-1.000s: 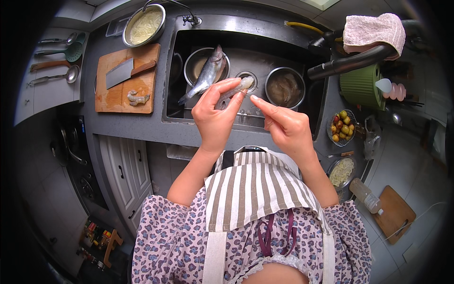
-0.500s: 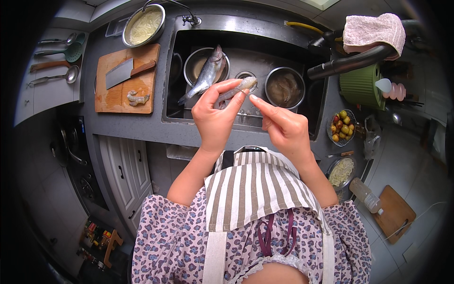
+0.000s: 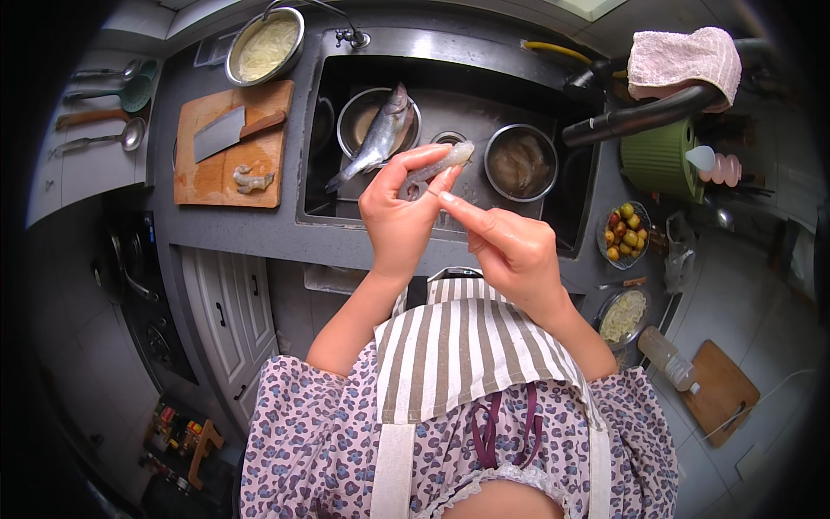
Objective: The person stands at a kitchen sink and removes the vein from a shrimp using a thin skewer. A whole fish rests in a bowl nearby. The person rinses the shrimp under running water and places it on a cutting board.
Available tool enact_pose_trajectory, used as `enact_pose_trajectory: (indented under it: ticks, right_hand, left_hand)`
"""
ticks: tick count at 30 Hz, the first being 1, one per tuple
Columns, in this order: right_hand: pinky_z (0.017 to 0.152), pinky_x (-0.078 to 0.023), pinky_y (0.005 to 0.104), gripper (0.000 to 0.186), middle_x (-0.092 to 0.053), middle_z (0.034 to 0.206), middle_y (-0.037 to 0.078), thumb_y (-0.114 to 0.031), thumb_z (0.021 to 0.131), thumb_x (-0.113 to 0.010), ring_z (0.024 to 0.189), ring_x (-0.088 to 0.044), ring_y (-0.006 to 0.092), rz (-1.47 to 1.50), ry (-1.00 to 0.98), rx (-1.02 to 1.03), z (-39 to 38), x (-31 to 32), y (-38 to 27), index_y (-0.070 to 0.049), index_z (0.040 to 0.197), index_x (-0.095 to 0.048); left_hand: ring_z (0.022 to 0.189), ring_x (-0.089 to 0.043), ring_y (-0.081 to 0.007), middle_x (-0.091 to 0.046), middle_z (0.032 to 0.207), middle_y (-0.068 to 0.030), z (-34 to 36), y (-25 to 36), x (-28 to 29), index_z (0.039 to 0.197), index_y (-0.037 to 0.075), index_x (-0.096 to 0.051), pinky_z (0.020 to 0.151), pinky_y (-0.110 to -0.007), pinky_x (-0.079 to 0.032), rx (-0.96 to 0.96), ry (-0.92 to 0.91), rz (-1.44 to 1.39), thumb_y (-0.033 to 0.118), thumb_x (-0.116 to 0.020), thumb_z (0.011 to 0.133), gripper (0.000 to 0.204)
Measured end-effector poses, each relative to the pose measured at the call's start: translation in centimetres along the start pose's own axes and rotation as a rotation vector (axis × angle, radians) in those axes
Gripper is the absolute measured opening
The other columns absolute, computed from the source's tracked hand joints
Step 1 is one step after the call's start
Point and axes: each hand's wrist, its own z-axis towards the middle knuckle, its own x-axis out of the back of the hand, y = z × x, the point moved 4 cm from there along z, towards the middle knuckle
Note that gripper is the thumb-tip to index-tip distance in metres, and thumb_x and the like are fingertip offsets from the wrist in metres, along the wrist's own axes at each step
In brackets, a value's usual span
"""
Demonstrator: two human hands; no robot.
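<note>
My left hand (image 3: 402,203) is closed on a pale grey raw shrimp (image 3: 452,156) above the sink. My right hand (image 3: 497,242) is just below and right, index finger extended to my left thumb, near a thin line I cannot identify; its other fingers are curled. A silvery whole fish (image 3: 383,130) lies across a steel bowl (image 3: 345,115) in the sink. A second steel bowl (image 3: 520,154) holds several shrimp in liquid. On the wooden board (image 3: 194,186) at left lie a cleaver (image 3: 213,138) and shrimp pieces (image 3: 252,180).
A faucet (image 3: 350,36) and a bowl of pale shreds (image 3: 264,48) are behind. At right are a towel (image 3: 681,65) on black pipes, a green container (image 3: 657,160), a fruit bowl (image 3: 624,233), another shred bowl (image 3: 621,318) and a plastic bottle (image 3: 668,359).
My right hand has moved down and left, bringing its index fingertip against my left hand. My left hand has shifted slightly right with the shrimp.
</note>
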Motion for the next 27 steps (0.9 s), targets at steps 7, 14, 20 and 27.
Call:
enact_pose_trajectory:
  ticks: [7,14,20,27]
  right_hand:
    - [0.051,-0.047,0.0332,0.052,-0.055,0.061,0.01,0.007,0.075,-0.062,0.05,-0.055,0.0214,-0.117,0.007,-0.08,-0.2,0.36,0.59,-0.016,0.122,-0.065]
    - [0.051,-0.048,0.0336,0.051,-0.056,0.061,0.01,0.006,0.077,-0.062,0.051,-0.056,0.0212,-0.106,0.005,-0.101,-0.28,0.42,0.83,-0.017,0.123,-0.065]
    - [0.052,-0.048,0.0336,0.051,-0.057,0.062,0.011,0.005,0.077,-0.062,0.051,-0.057,0.0213,-0.112,0.003,-0.108,-0.27,0.43,0.93,-0.017,0.123,-0.065]
    - [0.051,-0.046,0.0334,0.052,-0.054,0.06,0.01,0.007,0.077,-0.062,0.05,-0.054,0.0214,-0.085,0.034,-0.094,-0.21,0.31,1.02,-0.017,0.123,-0.065]
  left_hand:
    - [0.095,-0.065,-0.0125,-0.071,0.104,-0.0088,0.16,0.37,0.23,0.101,0.001,-0.07,0.085,-0.025,-0.051,-0.111,0.007,0.051,-0.003,-0.074,0.078,0.023]
    - [0.096,-0.065,-0.0129,-0.071,0.103,-0.0082,0.28,0.59,0.24,0.1,0.001,-0.07,0.087,-0.026,-0.051,-0.161,0.01,0.072,-0.005,-0.074,0.078,0.024]
    - [0.096,-0.065,-0.0135,-0.071,0.103,-0.0081,0.36,0.59,0.23,0.1,0.001,-0.07,0.087,-0.026,-0.051,-0.174,0.005,0.082,-0.005,-0.074,0.077,0.023]
    - [0.095,-0.065,-0.0131,-0.071,0.103,-0.0084,0.42,0.46,0.14,0.1,0.001,-0.07,0.086,-0.026,-0.052,-0.159,-0.002,0.058,-0.004,-0.074,0.078,0.023]
